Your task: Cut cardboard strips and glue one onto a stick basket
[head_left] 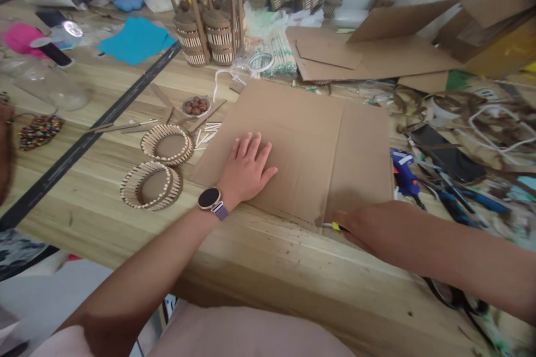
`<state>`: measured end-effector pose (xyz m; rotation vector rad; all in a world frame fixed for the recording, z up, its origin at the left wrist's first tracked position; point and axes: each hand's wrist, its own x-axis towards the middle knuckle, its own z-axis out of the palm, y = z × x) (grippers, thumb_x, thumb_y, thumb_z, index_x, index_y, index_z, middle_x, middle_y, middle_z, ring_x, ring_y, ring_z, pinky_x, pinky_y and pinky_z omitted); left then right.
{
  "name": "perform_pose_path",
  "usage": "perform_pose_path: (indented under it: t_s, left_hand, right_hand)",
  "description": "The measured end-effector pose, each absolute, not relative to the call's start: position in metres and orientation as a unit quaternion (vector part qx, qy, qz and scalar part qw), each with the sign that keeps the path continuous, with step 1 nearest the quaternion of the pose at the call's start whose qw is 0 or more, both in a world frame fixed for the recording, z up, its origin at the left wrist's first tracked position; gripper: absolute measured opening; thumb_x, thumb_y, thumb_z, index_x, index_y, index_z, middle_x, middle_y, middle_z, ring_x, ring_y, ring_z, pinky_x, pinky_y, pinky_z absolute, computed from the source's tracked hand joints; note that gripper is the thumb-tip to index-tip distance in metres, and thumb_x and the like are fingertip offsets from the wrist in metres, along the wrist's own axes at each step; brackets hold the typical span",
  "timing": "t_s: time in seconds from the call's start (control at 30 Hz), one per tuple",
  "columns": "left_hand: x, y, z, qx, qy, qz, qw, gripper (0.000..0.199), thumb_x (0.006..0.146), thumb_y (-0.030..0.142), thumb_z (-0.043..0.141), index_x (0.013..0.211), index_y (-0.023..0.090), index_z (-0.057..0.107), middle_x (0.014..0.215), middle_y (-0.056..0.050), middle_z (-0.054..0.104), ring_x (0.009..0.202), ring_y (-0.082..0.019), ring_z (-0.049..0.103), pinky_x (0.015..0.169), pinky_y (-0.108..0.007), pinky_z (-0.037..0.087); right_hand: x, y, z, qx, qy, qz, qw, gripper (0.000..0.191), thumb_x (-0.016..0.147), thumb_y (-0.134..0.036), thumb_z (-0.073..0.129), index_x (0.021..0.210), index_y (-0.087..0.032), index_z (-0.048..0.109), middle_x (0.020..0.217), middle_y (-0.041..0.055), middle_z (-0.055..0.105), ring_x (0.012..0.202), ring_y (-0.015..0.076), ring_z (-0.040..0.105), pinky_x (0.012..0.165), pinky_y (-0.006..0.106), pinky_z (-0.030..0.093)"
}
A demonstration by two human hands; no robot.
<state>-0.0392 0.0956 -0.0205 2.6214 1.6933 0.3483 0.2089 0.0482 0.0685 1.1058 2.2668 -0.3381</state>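
Note:
A flat sheet of brown cardboard (293, 117) with a crease on its right side lies on the wooden table. My left hand (248, 170) rests on it with fingers spread, pressing nothing else. Near the sheet's front edge, my right hand (364, 222) is closed around a yellow utility knife (336, 226). The blade end points left and touches the cardboard's lower edge. Most of the knife is hidden by the hand. Left of the sheet stand two round stick-walled baskets (151, 185) with cardboard bottoms.
A small bowl of brown beads (196, 106) and loose white sticks (205, 135) lie left of the sheet. Tall lidded baskets (220, 33) stand behind. To the right are a blue glue gun (404, 172), a black phone (448, 152) and tools. More cardboard (377, 58) lies at the back.

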Motion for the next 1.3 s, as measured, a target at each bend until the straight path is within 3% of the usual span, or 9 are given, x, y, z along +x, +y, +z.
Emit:
perform_pose_path:
  t_s: [0.1, 0.33, 0.6, 0.7, 0.9, 1.17, 1.3]
  left_hand:
    - [-0.04, 0.096, -0.022, 0.839, 0.532, 0.116, -0.004, 0.057, 0.099, 0.045, 0.042, 0.143, 0.008, 0.046, 0.155, -0.025, 0.034, 0.145, -0.04, 0.027, 0.116, -0.059, 0.022]
    - [-0.023, 0.085, -0.012, 0.853, 0.511, 0.105, -0.03, 0.053, 0.098, 0.038, 0.047, 0.142, 0.008, 0.047, 0.157, -0.026, 0.029, 0.145, -0.042, 0.025, 0.115, -0.062, 0.021]
    - [0.025, 0.07, -0.014, 0.893, 0.439, 0.097, 0.032, 0.058, 0.1, 0.046, 0.042, 0.146, 0.011, 0.041, 0.158, -0.022, 0.03, 0.147, -0.035, 0.024, 0.118, -0.053, 0.023]
    - [0.027, 0.071, -0.019, 0.893, 0.441, 0.086, 0.035, 0.06, 0.1, 0.048, 0.038, 0.147, 0.01, 0.04, 0.157, -0.022, 0.03, 0.147, -0.035, 0.024, 0.118, -0.053, 0.022]
    - [0.025, 0.071, -0.019, 0.892, 0.445, 0.078, 0.027, 0.061, 0.101, 0.05, 0.035, 0.148, 0.011, 0.039, 0.158, -0.021, 0.029, 0.148, -0.034, 0.024, 0.118, -0.051, 0.022]
    - [0.026, 0.071, -0.019, 0.892, 0.446, 0.077, 0.016, 0.06, 0.101, 0.05, 0.036, 0.147, 0.012, 0.04, 0.158, -0.021, 0.03, 0.146, -0.035, 0.027, 0.118, -0.051, 0.023]
    - [0.026, 0.071, -0.02, 0.893, 0.442, 0.08, 0.015, 0.06, 0.101, 0.049, 0.036, 0.147, 0.011, 0.041, 0.157, -0.022, 0.03, 0.146, -0.036, 0.027, 0.118, -0.052, 0.024]
  right_hand:
    - [0.193, 0.051, 0.081, 0.399, 0.834, -0.102, 0.368, 0.026, 0.088, -0.006, 0.054, 0.101, -0.019, 0.073, 0.08, 0.0107, 0.077, 0.074, 0.031, 0.075, 0.053, 0.031, 0.045]
    - [0.193, 0.044, 0.08, 0.411, 0.837, -0.08, 0.353, 0.025, 0.09, -0.009, 0.054, 0.102, -0.019, 0.073, 0.08, 0.0121, 0.077, 0.076, 0.0345, 0.074, 0.054, 0.034, 0.047]
    - [0.213, 0.043, 0.078, 0.408, 0.849, -0.145, 0.303, 0.026, 0.099, -0.023, 0.044, 0.116, -0.022, 0.064, 0.095, 0.0059, 0.077, 0.085, 0.0262, 0.073, 0.055, 0.028, 0.039]
    - [0.223, 0.041, 0.069, 0.404, 0.859, -0.149, 0.277, 0.02, 0.098, -0.021, 0.045, 0.109, -0.02, 0.062, 0.095, 0.0047, 0.076, 0.082, 0.0227, 0.073, 0.053, 0.026, 0.034]
    - [0.231, 0.035, 0.047, 0.392, 0.893, -0.096, 0.2, 0.014, 0.097, -0.024, 0.046, 0.089, -0.021, 0.057, 0.076, 0.0015, 0.071, 0.062, 0.02, 0.068, 0.047, 0.029, 0.017]
    - [0.218, 0.032, 0.055, 0.41, 0.866, -0.1, 0.267, 0.016, 0.099, -0.025, 0.045, 0.095, -0.02, 0.061, 0.082, 0.0032, 0.074, 0.066, 0.0203, 0.07, 0.043, 0.027, 0.022]
    - [0.21, 0.029, 0.061, 0.43, 0.842, -0.095, 0.311, 0.016, 0.095, -0.014, 0.047, 0.101, -0.02, 0.061, 0.076, 0.0042, 0.074, 0.068, 0.0225, 0.073, 0.042, 0.026, 0.024]
